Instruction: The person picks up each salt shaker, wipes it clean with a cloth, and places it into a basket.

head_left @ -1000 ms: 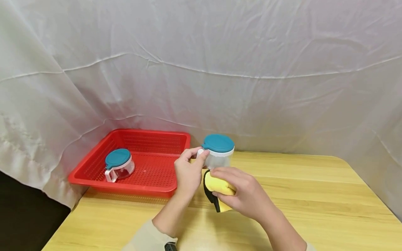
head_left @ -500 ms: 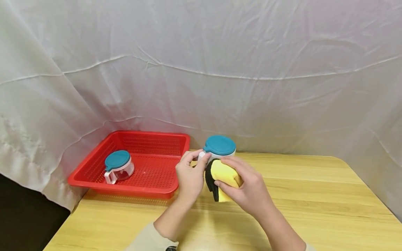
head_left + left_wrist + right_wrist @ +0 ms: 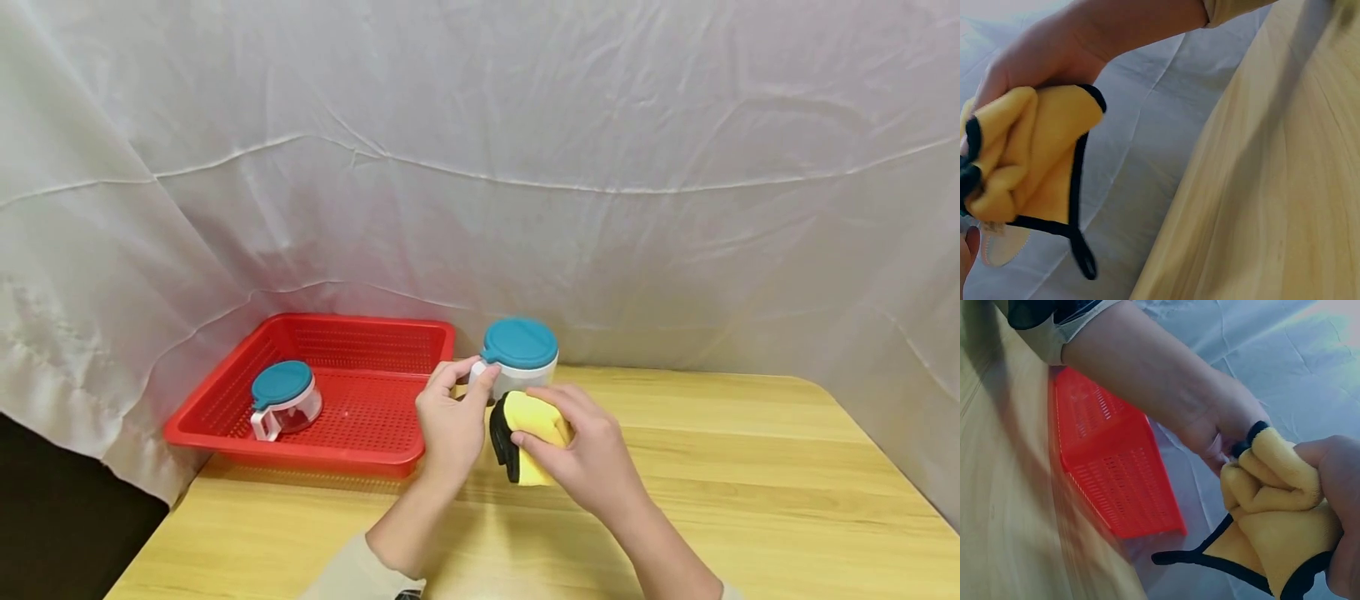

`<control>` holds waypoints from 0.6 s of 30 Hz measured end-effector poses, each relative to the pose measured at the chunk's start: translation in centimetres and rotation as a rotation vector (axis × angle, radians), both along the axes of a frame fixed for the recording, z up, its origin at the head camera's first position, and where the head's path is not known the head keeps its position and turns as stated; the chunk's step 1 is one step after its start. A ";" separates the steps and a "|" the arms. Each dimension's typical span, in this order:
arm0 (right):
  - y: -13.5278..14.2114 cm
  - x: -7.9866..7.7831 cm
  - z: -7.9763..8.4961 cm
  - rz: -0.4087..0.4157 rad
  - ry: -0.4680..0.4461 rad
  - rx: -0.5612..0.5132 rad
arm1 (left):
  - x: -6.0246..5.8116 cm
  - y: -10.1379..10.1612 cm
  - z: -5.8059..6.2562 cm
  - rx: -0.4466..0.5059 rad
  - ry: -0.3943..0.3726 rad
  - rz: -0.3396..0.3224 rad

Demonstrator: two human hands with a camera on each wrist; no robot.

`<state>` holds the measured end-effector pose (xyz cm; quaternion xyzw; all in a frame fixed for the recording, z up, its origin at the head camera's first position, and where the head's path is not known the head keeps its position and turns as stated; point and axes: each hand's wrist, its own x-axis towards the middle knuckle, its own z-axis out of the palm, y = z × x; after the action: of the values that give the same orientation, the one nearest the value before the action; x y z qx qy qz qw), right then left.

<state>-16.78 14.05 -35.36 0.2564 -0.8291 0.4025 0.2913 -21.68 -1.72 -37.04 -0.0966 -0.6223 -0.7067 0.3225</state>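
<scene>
Pale, wrinkled curtain (image 3: 525, 108) hangs behind a wooden table (image 3: 750, 475), where a red basket (image 3: 300, 456) with slotted sides is the landmark. Inside the basket, toward its left end, sits one clear jar (image 3: 288, 400) with a teal lid and a white handle.

Just right of the basket, a person's two hands are raised over the table. The left hand (image 3: 452, 425), nearest the basket's right side, pinches the handle of a second jar (image 3: 520, 350), upright, its teal lid on. The right hand (image 3: 594, 450), farther right of the basket, grasps a folded yellow cloth (image 3: 531, 414) edged in black. The cloth is in front of the second jar and hides its lower part, so whether the two touch cannot be told.

Judging by this, wiping the second jar seems under way and unfinished: that jar is outside the basket, with the cloth close against its front. One jar is already in the basket; whether it has been wiped cannot be told.
</scene>
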 end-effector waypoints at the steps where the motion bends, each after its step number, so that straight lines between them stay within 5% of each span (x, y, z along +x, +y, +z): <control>1: 0.0 0.1 0.1 -0.011 -0.017 -0.022 | 0.0 0.1 -0.1 -0.006 -0.002 0.007; 10: -0.2 0.9 1.2 -0.026 -0.125 -0.176 | 0.1 0.6 -0.7 -0.074 0.017 0.058; 18: -0.6 0.4 0.0 -0.076 -0.069 -0.121 | 0.4 0.5 -0.4 -0.032 0.033 0.041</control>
<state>-16.38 13.44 -35.40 0.1926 -0.8219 0.4494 0.2924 -21.33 -1.24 -37.41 -0.1007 -0.6300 -0.6881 0.3456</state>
